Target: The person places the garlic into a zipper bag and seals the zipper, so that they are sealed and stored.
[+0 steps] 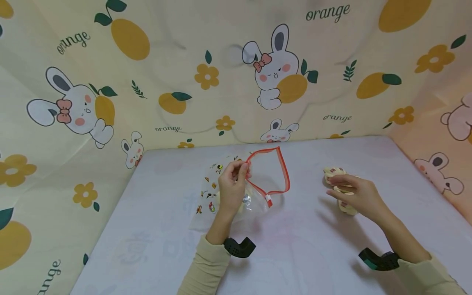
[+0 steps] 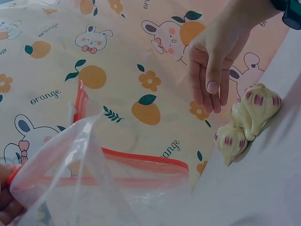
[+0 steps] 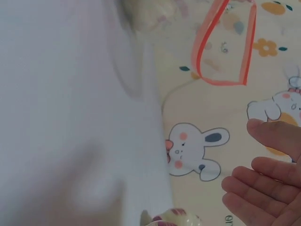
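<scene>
head view: see clear printed bag [image 1: 258, 207] left of middle on desk [image 1: 295, 254], toward far edge, gaping at the mouth. pinched at red rim [image 1: 285, 174] by left fingers [image 1: 241, 172]. looks light, limp, a bit slick; best held by that stiffer-looking rim. note garlic-like pieces [image 2: 259, 106] toward desk's far right corner: probably firm, smooth, slippery; grip round bulging sides. hovering over those, right fingers [image 3: 256, 193]: fairly straight, holding nothing. blurred pale lump [image 3: 153, 14] near bag, can't tell if inside. white-covered, flat desk; rabbit-and-orange print cloth [image 1: 221, 41] behind.
</scene>
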`<state>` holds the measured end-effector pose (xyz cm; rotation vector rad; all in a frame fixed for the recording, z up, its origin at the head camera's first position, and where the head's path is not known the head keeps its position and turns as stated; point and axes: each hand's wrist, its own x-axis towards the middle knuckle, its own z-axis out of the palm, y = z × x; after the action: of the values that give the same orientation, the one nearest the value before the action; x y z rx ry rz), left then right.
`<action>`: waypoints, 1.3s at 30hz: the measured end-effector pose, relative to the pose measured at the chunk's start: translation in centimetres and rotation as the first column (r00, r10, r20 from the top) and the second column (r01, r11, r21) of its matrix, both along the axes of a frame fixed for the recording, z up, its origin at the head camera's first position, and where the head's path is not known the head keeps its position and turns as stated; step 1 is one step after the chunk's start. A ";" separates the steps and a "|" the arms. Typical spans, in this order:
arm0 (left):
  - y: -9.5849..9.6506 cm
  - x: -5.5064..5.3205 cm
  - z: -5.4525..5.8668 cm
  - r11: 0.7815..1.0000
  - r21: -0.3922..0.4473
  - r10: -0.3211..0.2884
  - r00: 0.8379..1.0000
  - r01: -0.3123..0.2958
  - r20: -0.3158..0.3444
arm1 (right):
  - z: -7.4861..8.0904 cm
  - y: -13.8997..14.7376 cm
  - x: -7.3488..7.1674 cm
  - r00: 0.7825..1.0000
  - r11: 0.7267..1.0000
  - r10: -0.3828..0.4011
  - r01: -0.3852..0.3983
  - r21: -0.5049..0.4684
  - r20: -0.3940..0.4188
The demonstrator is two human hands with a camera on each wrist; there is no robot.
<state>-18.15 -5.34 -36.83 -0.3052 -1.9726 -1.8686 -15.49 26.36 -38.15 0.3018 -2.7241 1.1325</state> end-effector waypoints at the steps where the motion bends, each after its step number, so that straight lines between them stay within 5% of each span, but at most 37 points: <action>1: 0.0 0.0 0.0 1.000 0.000 0.000 1.000 0.000 -0.001 | -0.1 0.1 0.0 1.000 1.000 0.000 0.000 -0.003 0.000; 21: 0.2 -0.2 -0.3 1.000 -0.012 0.005 1.000 -0.005 -0.008 | -1.1 2.9 0.6 0.996 0.999 -0.048 0.050 0.016 -0.070; 39: 0.3 0.0 -0.3 1.000 -0.011 -0.014 1.000 0.014 -0.006 | -1.8 6.0 1.6 0.997 0.997 -0.070 0.071 -0.026 0.013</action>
<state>-18.20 -5.00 -37.16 -0.3286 -1.9817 -1.8639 -13.88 32.35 -39.94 0.1941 -2.7046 1.1541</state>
